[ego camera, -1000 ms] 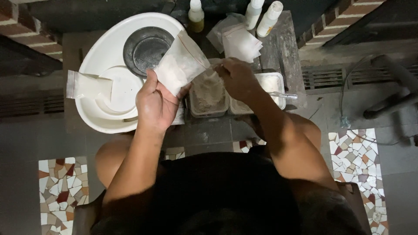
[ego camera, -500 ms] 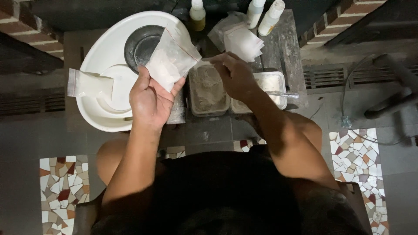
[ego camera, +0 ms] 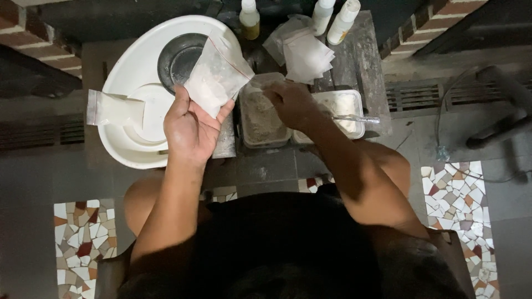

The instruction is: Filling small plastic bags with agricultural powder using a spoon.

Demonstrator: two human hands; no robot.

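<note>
My left hand (ego camera: 190, 127) holds up a small clear zip bag (ego camera: 217, 76) with white powder in its lower part, over the edge of a white oval basin (ego camera: 128, 66). My right hand (ego camera: 289, 102) is closed over a clear tub of grey-brown powder (ego camera: 262, 116); what it grips is hidden by the fingers. A second clear tub with pale powder (ego camera: 341, 108) stands to the right, a thin metal tool (ego camera: 357, 118) lying across it.
The basin holds a dark round dish (ego camera: 178, 58) and a white plate with a filled bag (ego camera: 113, 108) hanging over its left rim. Empty bags (ego camera: 303, 52) lie behind the tubs, next to three small white bottles (ego camera: 342, 14). Brick walls flank the dark slab.
My left hand has shifted the bag leftwards and up, away from the tub. My right hand has dropped lower, into the grey-brown powder tub.
</note>
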